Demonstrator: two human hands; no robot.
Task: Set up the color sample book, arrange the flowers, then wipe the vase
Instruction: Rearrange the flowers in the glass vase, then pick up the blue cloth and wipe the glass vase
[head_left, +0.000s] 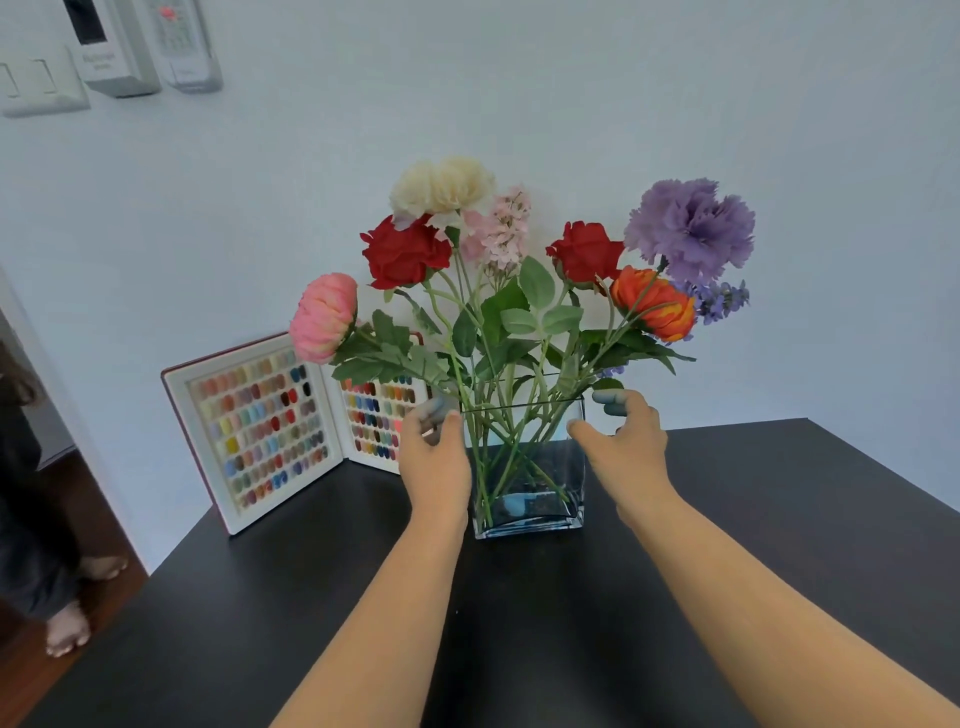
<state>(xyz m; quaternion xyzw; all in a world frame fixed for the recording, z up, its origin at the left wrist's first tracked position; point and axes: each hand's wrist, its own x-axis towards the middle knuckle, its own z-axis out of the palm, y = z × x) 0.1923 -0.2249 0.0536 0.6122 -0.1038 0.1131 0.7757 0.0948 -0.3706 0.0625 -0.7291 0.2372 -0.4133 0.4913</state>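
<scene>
The glass vase (530, 467) stands mid-table, sample book (270, 431) propped behind-left. Both hands — left hand (434, 457), right hand (621, 441) — flank its rim, fingers loosely spread, holding nothing. Likely heavy, slippery, fragile — best gripped low on the walls.

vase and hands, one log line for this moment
vase: upright on table, flowers in | left hand: on left side | right hand: at right rim | sample book: open, standing

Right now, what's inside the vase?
Green flower stems cross inside the glass vase, blooms fanning above the rim. Something bluish sits at the bottom; I cannot tell what. The left hand covers the left wall.
</scene>
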